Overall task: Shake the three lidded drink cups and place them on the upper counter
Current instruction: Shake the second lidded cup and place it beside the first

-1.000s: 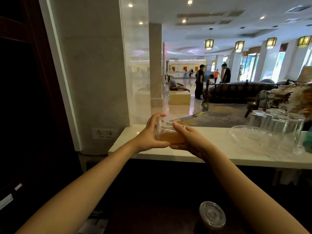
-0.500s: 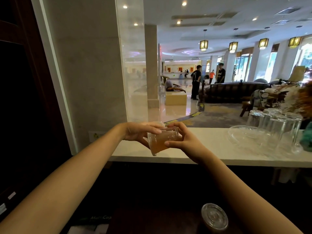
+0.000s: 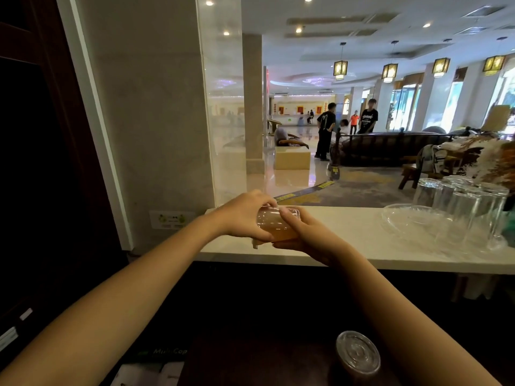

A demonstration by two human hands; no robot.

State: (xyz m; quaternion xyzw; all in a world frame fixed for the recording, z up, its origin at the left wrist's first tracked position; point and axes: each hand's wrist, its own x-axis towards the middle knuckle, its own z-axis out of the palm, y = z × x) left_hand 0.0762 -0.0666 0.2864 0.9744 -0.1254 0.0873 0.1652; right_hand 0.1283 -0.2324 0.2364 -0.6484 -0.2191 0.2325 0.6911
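Cup (image 3: 278, 227) swung back level since half-second ago, amber drink low. Left hand (image 3: 245, 215) and right hand (image 3: 306, 235) wrapped around it, fingers pressed on wall, above upper counter (image 3: 348, 246). Second lidded cup (image 3: 358, 355) below, untouched.

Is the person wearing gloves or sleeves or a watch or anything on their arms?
No. The left hand and the right hand are bare, with no gloves, and I see no rings. Both forearms are bare up to the picture's edge: no sleeves, watch or bracelet in view. The fingernails look short and plain.
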